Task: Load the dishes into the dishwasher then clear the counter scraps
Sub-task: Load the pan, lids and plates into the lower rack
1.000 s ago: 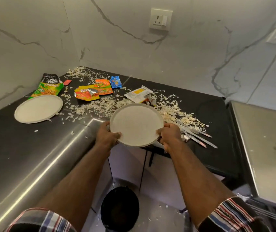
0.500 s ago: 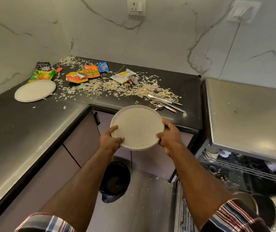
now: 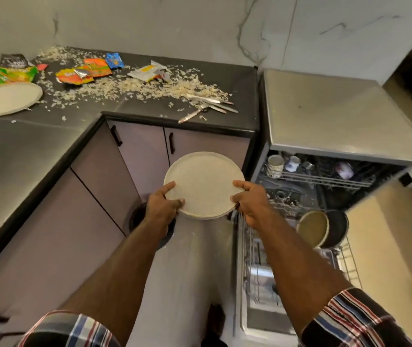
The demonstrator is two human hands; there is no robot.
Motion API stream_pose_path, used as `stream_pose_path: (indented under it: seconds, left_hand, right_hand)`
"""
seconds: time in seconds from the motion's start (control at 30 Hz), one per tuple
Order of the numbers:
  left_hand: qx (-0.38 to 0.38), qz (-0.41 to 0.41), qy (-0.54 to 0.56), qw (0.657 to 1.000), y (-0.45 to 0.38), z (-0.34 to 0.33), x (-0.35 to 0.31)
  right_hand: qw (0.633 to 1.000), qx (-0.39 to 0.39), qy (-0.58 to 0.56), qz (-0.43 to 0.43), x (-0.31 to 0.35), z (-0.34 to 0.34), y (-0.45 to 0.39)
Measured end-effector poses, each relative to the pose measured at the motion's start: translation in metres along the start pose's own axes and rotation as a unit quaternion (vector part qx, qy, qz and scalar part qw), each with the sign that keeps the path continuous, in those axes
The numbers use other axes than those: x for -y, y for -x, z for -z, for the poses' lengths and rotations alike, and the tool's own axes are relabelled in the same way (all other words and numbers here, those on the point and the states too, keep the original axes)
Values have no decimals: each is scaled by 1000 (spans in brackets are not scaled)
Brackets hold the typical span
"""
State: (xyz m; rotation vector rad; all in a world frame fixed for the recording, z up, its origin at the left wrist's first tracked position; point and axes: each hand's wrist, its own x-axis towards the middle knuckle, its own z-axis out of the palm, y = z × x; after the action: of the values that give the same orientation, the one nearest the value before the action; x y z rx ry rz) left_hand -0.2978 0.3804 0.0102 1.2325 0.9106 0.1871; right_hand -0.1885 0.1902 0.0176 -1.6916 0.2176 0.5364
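I hold a round off-white plate [image 3: 203, 184] flat in the air in front of the lower cabinets. My left hand [image 3: 161, 205] grips its left rim and my right hand [image 3: 251, 200] grips its right rim. To the right the dishwasher [image 3: 325, 116] stands open, its lower rack [image 3: 255, 249] pulled out with two dishes [image 3: 321, 227] standing in it. A second off-white plate [image 3: 7, 97] lies on the black counter [image 3: 49, 141] at the far left. Cutlery [image 3: 207, 105] lies near the counter's front edge among pale scraps [image 3: 129, 87] and snack wrappers [image 3: 84, 72].
Mugs [image 3: 275, 166] sit in the dishwasher's upper rack. A black bin [image 3: 137, 216] stands on the floor under my left wrist. Cabinet doors with dark handles [image 3: 171, 142] face me. Scraps also litter the dishwasher's inside. Marble wall behind the counter.
I have carried the plate off the counter, down and to the right toward the open dishwasher. My view has swung right and down, bringing the racks into sight.
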Motion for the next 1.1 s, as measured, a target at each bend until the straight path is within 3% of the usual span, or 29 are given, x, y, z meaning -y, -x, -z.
stream_pose_path:
  seconds: [0.37,0.67,0.87,1.1]
  left_hand:
    - [33,45,-47,997,68,-79,92]
    - [48,71,-98,991,122,-202,177]
    - [77,108,-136,982,113,-250,228]
    - [115,138,-204,962,54,-301,282]
  right_hand:
    - [996,-51,-15,-68,-87,124,27]
    - [990,-50,-43,-128,-160,268,23]
    - [978,-35,-82,-189,-184,326,10]
    - [966,-78,-107,-221,-212,356,-37]
